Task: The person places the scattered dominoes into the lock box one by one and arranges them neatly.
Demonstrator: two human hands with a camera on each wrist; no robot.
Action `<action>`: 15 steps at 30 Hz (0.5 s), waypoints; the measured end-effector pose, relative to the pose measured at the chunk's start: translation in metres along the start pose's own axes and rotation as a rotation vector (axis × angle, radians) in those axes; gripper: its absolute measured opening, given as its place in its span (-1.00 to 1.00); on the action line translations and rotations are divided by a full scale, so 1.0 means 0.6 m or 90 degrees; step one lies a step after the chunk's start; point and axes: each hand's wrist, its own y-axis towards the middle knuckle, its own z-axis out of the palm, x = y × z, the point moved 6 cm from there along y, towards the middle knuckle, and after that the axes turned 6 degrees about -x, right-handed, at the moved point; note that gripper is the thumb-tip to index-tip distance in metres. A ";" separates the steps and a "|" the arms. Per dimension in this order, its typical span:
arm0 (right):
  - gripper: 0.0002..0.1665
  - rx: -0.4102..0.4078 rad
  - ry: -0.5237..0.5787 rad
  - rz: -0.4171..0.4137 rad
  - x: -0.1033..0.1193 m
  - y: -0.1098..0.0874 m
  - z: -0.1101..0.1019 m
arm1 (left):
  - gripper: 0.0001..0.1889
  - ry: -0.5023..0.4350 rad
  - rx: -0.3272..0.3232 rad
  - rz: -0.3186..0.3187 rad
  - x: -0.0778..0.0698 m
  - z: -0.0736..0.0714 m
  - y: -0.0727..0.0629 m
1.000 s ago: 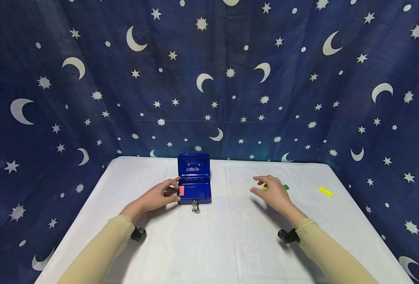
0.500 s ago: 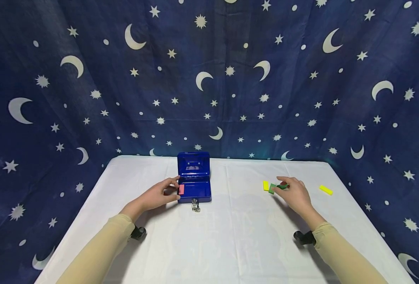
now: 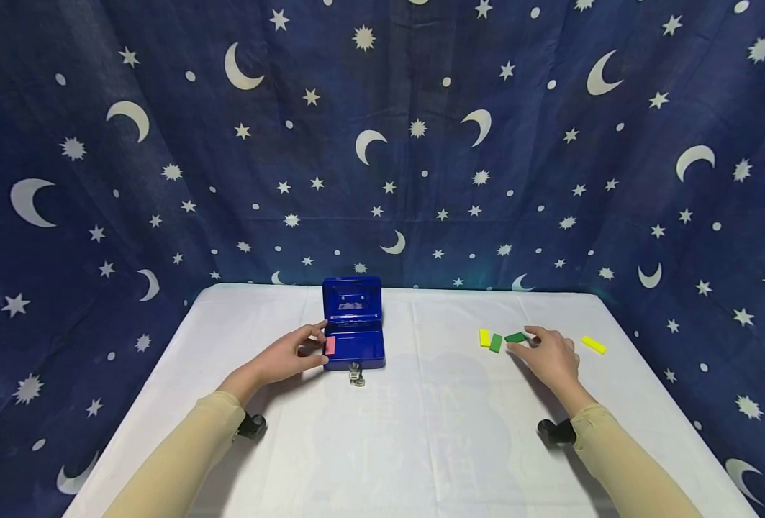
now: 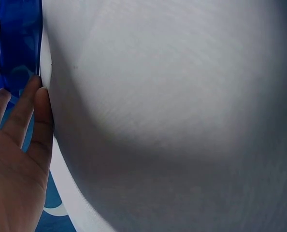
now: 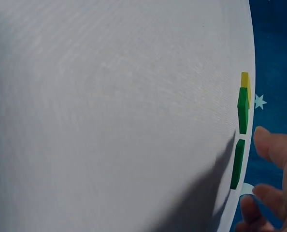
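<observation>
A small blue metal cash box stands with its lid up, a pink block inside at the left. My left hand touches the box's left side, its thumb near the front corner and a finger near the hinge. In the left wrist view, fairly straight fingers lie along the blue box. My right hand is around a green block, thumb and fingers apart. A second green block and a yellow block lie just left. The right wrist view shows a gap between thumb and fingers.
Another yellow block lies to the right of my right hand. A metal latch hangs at the box's front. White cloth covers the table, and a dark blue star-and-moon curtain stands behind it.
My right hand has moved right, from over the left yellow block to the farther green block. Both green blocks now show beside the yellow one. My left hand stays at the box.
</observation>
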 end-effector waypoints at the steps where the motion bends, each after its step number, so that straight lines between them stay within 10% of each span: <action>1: -0.14 -0.001 0.001 0.015 -0.002 0.000 0.001 | -0.65 0.000 -0.001 0.001 0.000 -0.001 0.000; 15: -0.13 -0.020 0.053 0.161 -0.023 0.000 0.023 | -0.64 0.010 -0.004 0.000 0.003 0.001 0.001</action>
